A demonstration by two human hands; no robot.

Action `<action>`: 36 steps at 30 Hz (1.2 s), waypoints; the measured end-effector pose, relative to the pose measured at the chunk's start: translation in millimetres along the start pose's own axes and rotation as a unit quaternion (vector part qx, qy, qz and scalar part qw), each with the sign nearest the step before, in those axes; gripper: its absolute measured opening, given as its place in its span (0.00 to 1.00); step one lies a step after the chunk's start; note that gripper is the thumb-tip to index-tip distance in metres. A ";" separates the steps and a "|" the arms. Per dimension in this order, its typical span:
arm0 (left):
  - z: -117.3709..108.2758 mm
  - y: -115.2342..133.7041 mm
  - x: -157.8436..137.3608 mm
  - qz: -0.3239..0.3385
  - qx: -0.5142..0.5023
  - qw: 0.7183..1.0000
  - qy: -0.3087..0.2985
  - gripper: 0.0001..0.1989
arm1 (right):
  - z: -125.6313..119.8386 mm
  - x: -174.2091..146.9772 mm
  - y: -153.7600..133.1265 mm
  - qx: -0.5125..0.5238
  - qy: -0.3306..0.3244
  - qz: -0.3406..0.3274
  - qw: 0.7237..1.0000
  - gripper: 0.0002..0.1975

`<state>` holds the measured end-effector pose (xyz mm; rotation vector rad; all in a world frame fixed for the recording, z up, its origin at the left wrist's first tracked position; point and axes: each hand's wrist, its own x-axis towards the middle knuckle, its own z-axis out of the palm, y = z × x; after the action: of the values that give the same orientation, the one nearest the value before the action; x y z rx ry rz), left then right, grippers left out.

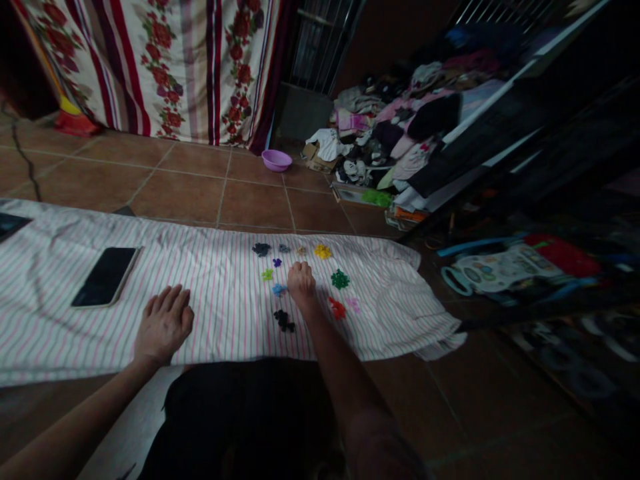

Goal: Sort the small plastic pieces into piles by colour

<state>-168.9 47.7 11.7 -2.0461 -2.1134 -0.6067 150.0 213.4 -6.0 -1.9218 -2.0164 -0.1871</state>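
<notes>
My left hand (164, 324) lies flat on the striped cloth (215, 293), palm down and holding nothing. My right hand (301, 281) is closed among small piles of coloured pieces; what its fingers hold, if anything, is hidden. Close by its left side are light blue pieces (279, 289), lime green pieces (267, 274) and purple pieces (277, 263). Yellow pieces (323, 251), dark green pieces (340, 279), red pieces (337, 308) and pink pieces (353, 305) are to its right. Black pieces (284, 321) sit nearer me. Dark grey pieces (261, 249), grey pieces (284, 248) and tan pieces (301, 251) line the far side.
A phone (106, 277) rests on the cloth, left of my left hand. Beyond the cloth, a purple basin (277, 160) stands on the tiled floor (185, 190). A heap of clothes (395, 123) lies at the back right, and a floral curtain (185, 67) hangs behind.
</notes>
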 end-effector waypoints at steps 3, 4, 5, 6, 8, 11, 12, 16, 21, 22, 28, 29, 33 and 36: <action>0.5 -0.2 0.2 -0.001 -0.005 1.000 -0.003 0.23 | -2.3 -7.4 2.0 0.007 0.008 -0.028 1.000 0.09; 0.8 -0.4 0.2 -0.003 -0.006 1.000 -0.003 0.23 | -3.6 -8.8 2.5 0.011 0.001 -0.034 0.999 0.09; 1.0 -0.4 0.2 -0.005 -0.007 1.000 -0.002 0.22 | -5.1 -9.6 2.8 0.015 -0.010 -0.038 0.999 0.10; 1.2 -0.5 0.2 -0.006 -0.009 1.000 0.000 0.22 | -6.7 -9.9 2.9 0.018 -0.020 -0.040 0.999 0.10; 1.4 -0.5 0.2 -0.005 -0.013 1.000 0.003 0.22 | -10.2 -10.0 3.2 0.024 -0.037 -0.039 0.998 0.09; 1.3 -0.8 0.0 0.001 -0.010 1.000 0.008 0.23 | -14.7 -11.1 3.7 0.031 -0.048 -0.032 0.998 0.08; 1.3 -0.9 0.0 0.003 -0.007 1.000 0.009 0.23 | -15.8 -12.1 3.9 0.034 -0.048 -0.029 0.998 0.08; 1.5 -1.2 -0.2 0.005 0.002 1.000 0.011 0.22 | -19.4 -18.5 4.4 0.029 -0.052 -0.035 0.998 0.08; 0.7 0.1 0.1 0.004 0.010 1.000 0.001 0.23 | -22.9 -25.1 6.6 0.015 -0.053 -0.056 0.997 0.10; 0.5 0.3 0.2 0.004 0.008 1.000 0.002 0.23 | -23.1 -25.7 7.9 0.021 -0.050 -0.061 0.997 0.10; 0.4 0.9 0.3 -0.004 -0.001 1.000 0.010 0.22 | -21.2 -23.6 23.3 0.086 -0.036 -0.087 0.992 0.09; 0.6 0.8 0.3 -0.005 -0.002 1.000 0.009 0.22 | -21.3 -21.8 26.4 0.098 -0.039 -0.090 0.990 0.10; 0.9 0.7 0.5 -0.008 -0.010 1.000 -0.002 0.24 | -26.0 -8.2 36.0 0.141 -0.099 -0.058 0.983 0.14; 0.3 0.9 0.6 -0.018 -0.018 1.000 -0.009 0.24 | -33.2 3.7 40.0 0.173 -0.165 -0.023 0.971 0.17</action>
<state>-168.0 48.4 11.9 -2.0429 -2.1701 -0.6370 194.7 208.8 20.5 -1.7711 -2.1224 0.4757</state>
